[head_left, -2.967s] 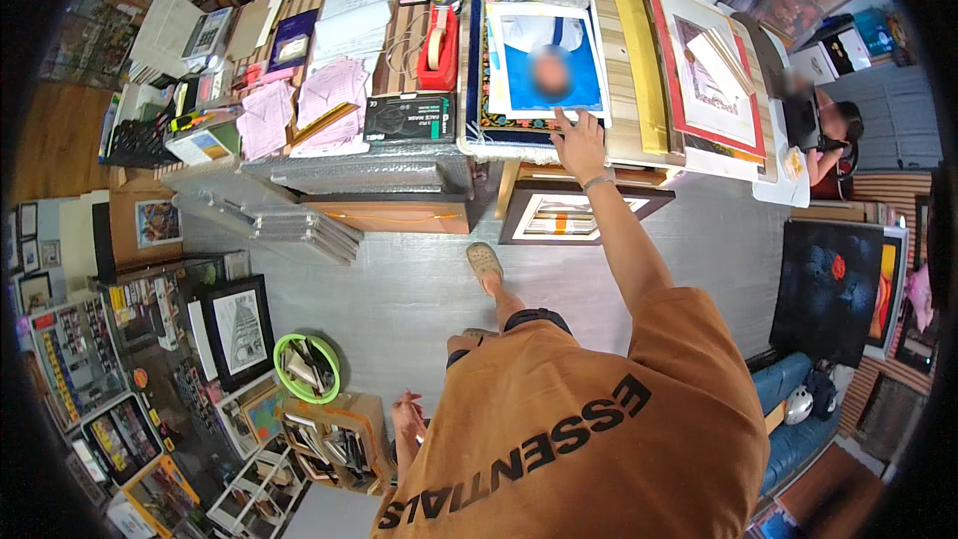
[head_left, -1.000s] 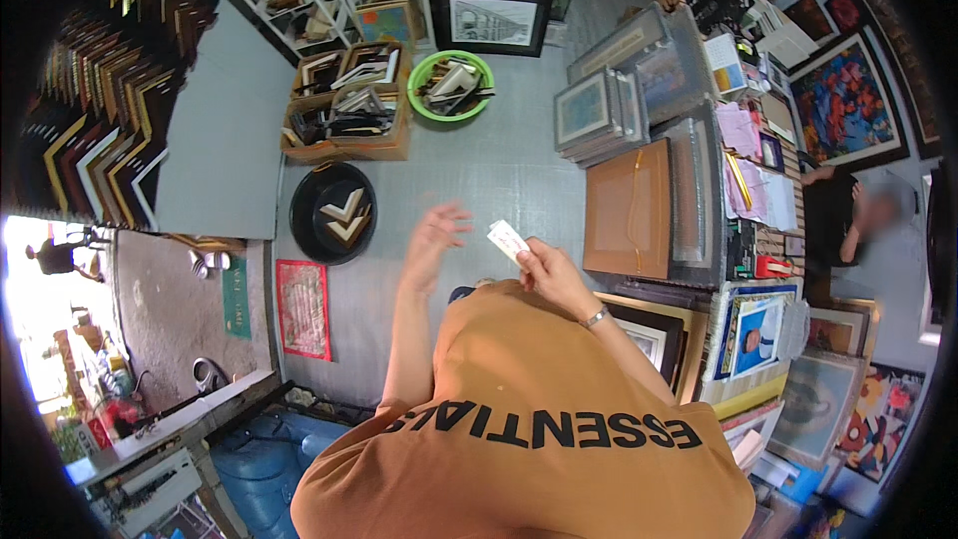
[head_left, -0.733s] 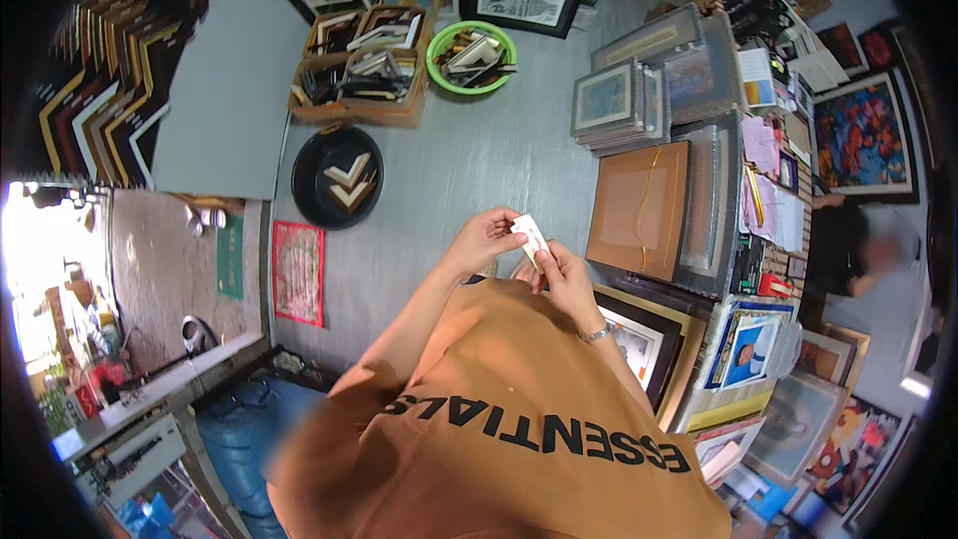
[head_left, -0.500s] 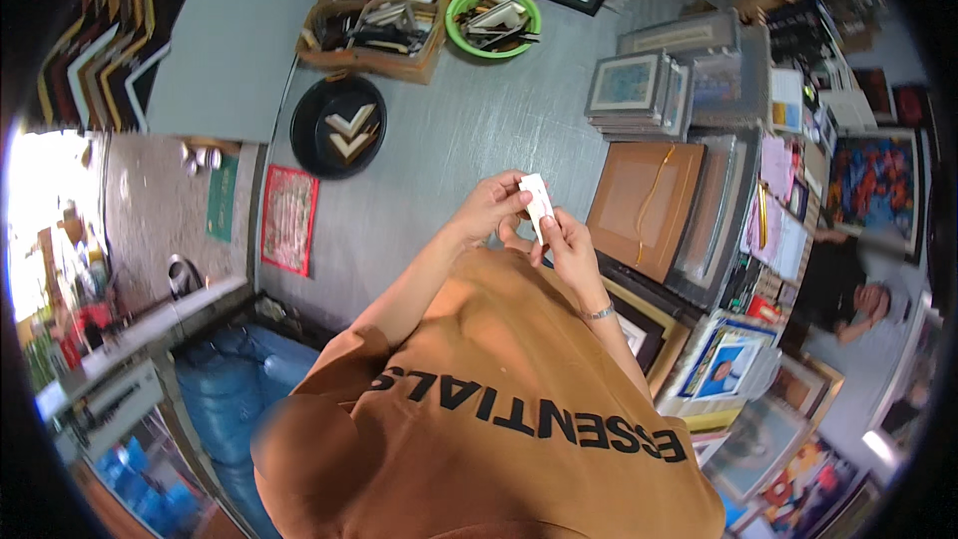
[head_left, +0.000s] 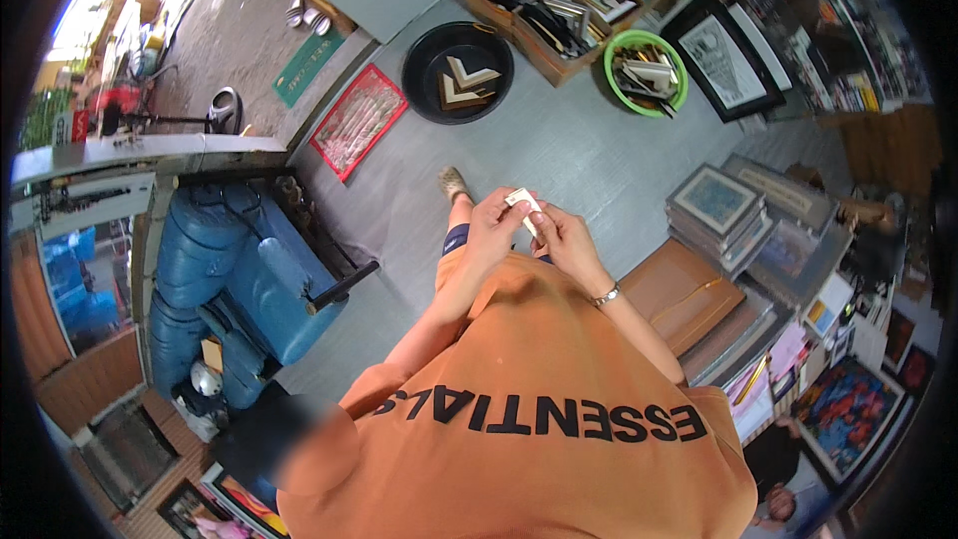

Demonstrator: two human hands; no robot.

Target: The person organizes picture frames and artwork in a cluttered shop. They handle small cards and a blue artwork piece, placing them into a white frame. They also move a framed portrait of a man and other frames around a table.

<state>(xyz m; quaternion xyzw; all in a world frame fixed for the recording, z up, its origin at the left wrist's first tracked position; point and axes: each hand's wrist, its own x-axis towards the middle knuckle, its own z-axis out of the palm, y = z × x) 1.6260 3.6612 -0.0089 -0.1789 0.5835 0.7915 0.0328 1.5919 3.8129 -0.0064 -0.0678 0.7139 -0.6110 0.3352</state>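
A small, flat, whitish rectangular piece (head_left: 522, 201), perhaps folded paper or card, sits between my two hands in front of my orange-brown sweatshirt (head_left: 559, 359). My left hand (head_left: 493, 224) pinches its upper end, with the thumb across its face. From the other side, my right hand (head_left: 567, 243) grips the lower end between thumb and fingers. Some of the fingers behind the piece are hidden.
On the grey floor are a black basin (head_left: 424, 68) with corner frame samples, a green basin (head_left: 683, 70) and a red-edged mat (head_left: 351, 130). Framed pictures (head_left: 711, 208) are stacked at right. A blue sofa (head_left: 284, 289) stands left. Another person (head_left: 778, 469) is at lower right.
My view has turned, so the basins sit farther right and the whole blue sofa shows. My foot has come into sight. Both hands keep the whitish piece, now tilted more.
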